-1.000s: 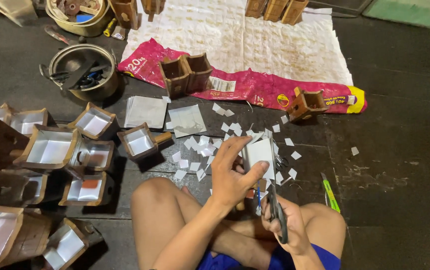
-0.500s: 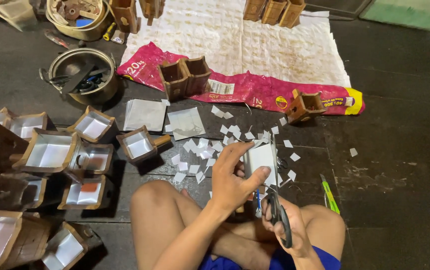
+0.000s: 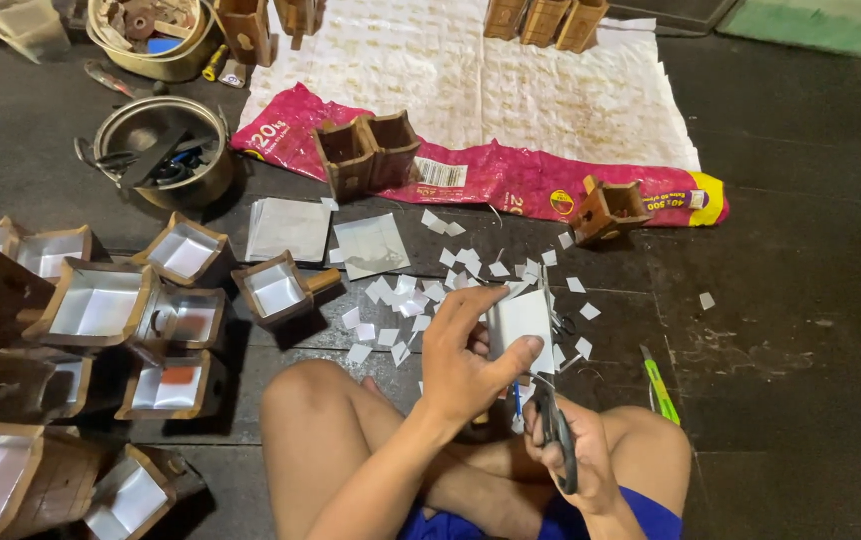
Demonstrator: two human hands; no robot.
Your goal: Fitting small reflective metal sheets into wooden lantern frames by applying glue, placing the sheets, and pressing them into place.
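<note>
We see small wooden boxes [image 3: 101, 305] with pale lining clustered at left, a metal bowl [image 3: 161, 150] of tools beyond them, and a pink sack [image 3: 491, 180] spread on the dark floor [image 3: 801, 300].

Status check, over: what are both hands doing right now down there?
Left hand pinching white paper sheet. Right hand gripping black-handled scissors, blades at sheet's edge. Small white paper offcuts scattered on dark floor ahead; nothing blocking.

A floor-level craft workshop is shown: unfinished wooden boxes [image 3: 101, 310] are spread over the dark floor [image 3: 801, 300], beside a tool-filled metal pot [image 3: 163, 150].
</note>
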